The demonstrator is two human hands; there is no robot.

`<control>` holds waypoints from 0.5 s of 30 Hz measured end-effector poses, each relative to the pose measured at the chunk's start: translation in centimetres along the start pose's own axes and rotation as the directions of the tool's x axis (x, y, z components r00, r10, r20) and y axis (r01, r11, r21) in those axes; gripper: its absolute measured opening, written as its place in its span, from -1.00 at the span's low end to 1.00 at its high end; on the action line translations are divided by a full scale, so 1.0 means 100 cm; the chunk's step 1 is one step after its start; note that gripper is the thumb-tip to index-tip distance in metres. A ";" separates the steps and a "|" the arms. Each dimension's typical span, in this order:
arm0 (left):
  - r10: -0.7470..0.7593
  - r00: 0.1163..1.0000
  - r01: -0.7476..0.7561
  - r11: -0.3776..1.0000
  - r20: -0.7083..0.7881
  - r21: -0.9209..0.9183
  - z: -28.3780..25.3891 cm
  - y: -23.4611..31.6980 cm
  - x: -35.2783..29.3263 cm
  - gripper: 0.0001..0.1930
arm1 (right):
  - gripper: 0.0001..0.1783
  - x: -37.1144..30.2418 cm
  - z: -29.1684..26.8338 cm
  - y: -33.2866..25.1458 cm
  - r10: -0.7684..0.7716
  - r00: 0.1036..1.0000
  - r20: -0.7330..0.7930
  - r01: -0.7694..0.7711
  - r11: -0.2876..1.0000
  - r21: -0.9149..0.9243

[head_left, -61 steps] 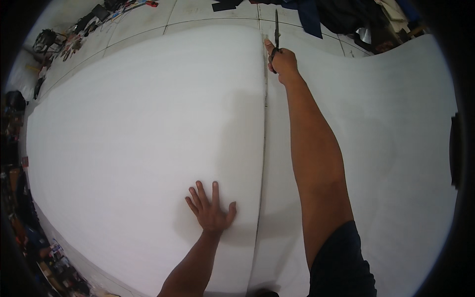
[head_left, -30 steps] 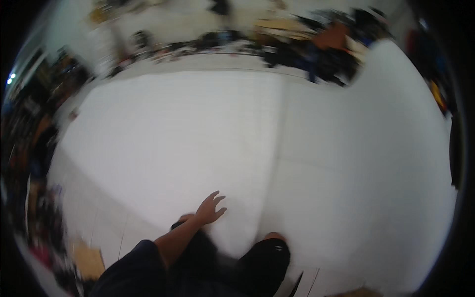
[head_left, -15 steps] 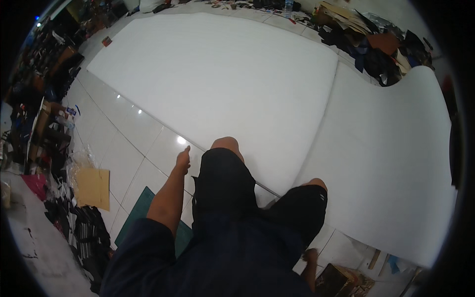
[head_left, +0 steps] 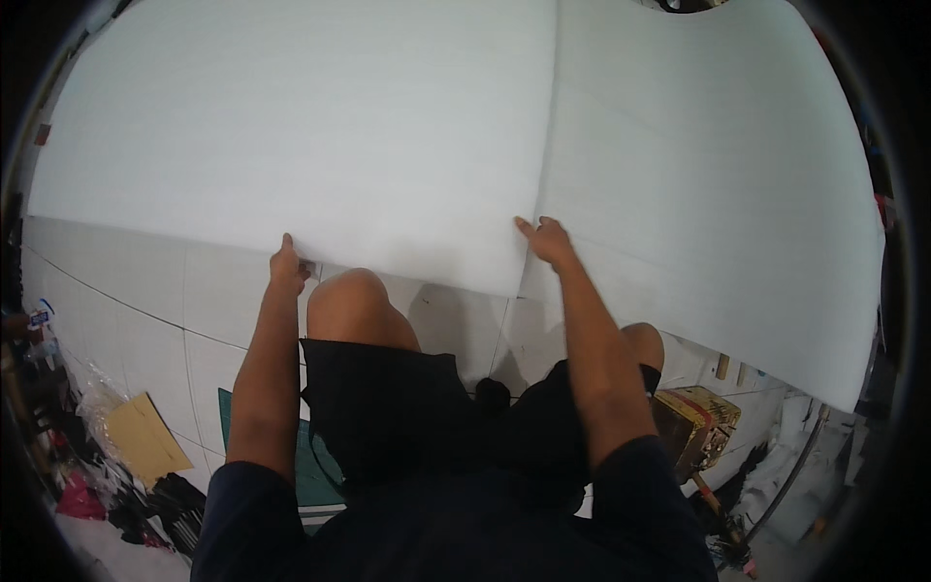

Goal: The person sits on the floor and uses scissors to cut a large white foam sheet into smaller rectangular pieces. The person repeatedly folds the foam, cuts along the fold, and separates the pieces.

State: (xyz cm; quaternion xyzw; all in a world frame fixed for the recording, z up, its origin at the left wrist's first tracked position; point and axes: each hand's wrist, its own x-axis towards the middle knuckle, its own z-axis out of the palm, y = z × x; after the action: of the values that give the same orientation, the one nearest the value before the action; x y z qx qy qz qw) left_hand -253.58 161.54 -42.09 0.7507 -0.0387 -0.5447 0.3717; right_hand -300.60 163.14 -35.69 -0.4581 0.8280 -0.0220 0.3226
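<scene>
A large white sheet lies across the floor before me, its near edge just beyond my knees. My left hand pinches that near edge, thumb on top and fingers beneath. At the right side edge, close to the near corner, my right hand grips the same sheet, thumb over it and the other fingers partly hidden. A second white sheet extends to the right. The two meet along a seam running away from me; whether they overlap cannot be told.
Pale floor tiles show along the near side. A tan cardboard piece and clear plastic lie at the left. Under my left arm is a green mat. A worn box stands by my right knee, with scraps beyond it.
Both hands have moved forward to the sheet; the left has taken its near edge, the right its side edge. The view has tilted down and come closer.
</scene>
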 end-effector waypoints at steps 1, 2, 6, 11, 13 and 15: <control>0.020 0.999 -0.017 0.997 -0.037 0.074 -0.018 0.002 0.004 -0.48 | -0.06 -0.009 0.021 -0.025 0.041 0.999 0.035 -0.039 0.998 -0.045; 0.014 0.998 -0.007 0.994 -0.063 0.113 -0.020 0.004 0.003 -0.49 | -0.10 -0.010 0.031 -0.022 0.055 0.998 -0.004 -0.055 0.998 -0.012; 0.017 0.992 -0.011 0.999 -0.124 0.050 -0.011 0.008 0.007 -0.52 | -0.34 -0.006 0.053 -0.010 0.060 0.987 -0.150 -0.042 0.991 0.124; -0.008 0.991 -0.010 0.991 -0.134 -0.132 -0.018 0.004 0.018 -0.59 | -0.43 -0.007 0.048 -0.017 -0.015 0.996 -0.092 0.022 0.997 0.072; 0.022 0.993 -0.020 1.000 -0.119 0.017 -0.025 -0.005 0.026 -0.61 | -0.43 -0.011 0.044 -0.019 -0.013 0.994 -0.104 0.019 0.998 0.056; 0.071 0.989 -0.054 0.990 -0.128 0.132 -0.021 -0.012 0.032 -0.65 | -0.28 -0.007 0.053 0.001 0.004 0.986 -0.170 0.008 0.997 0.071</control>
State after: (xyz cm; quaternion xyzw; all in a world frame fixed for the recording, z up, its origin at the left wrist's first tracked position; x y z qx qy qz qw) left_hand -250.95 161.99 -45.08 0.8059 -0.0725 -0.4781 0.3416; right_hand -297.51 165.14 -39.57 -0.4438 0.8506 -0.0907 0.2670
